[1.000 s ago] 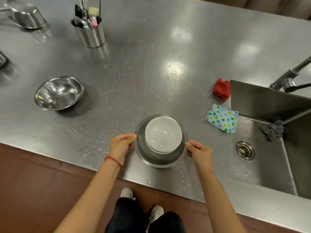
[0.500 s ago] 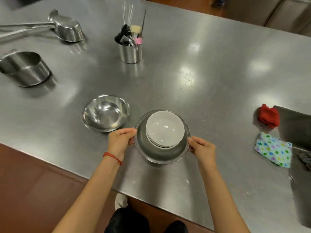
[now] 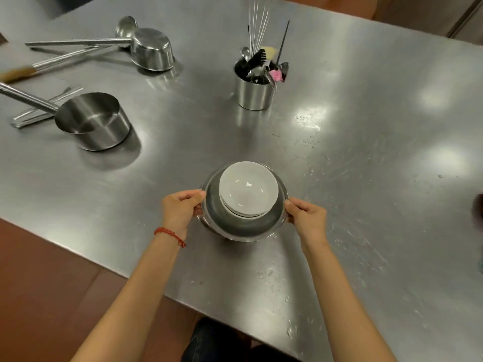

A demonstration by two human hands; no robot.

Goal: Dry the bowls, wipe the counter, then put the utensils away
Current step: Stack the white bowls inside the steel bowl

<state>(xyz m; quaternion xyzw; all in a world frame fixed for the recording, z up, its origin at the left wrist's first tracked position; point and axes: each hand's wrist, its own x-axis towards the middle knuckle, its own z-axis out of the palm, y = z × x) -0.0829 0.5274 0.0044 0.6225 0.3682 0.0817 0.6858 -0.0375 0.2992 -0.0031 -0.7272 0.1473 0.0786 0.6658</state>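
Head view | left hand and right hand are gripping steel bowl rim | white bowls are sitting stacked inside, over counter

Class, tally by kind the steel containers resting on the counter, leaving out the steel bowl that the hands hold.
Long-handled steel saucepans: 2 (one upside down, one open side up)
Cylindrical steel utensil holder: 1
Total: 3
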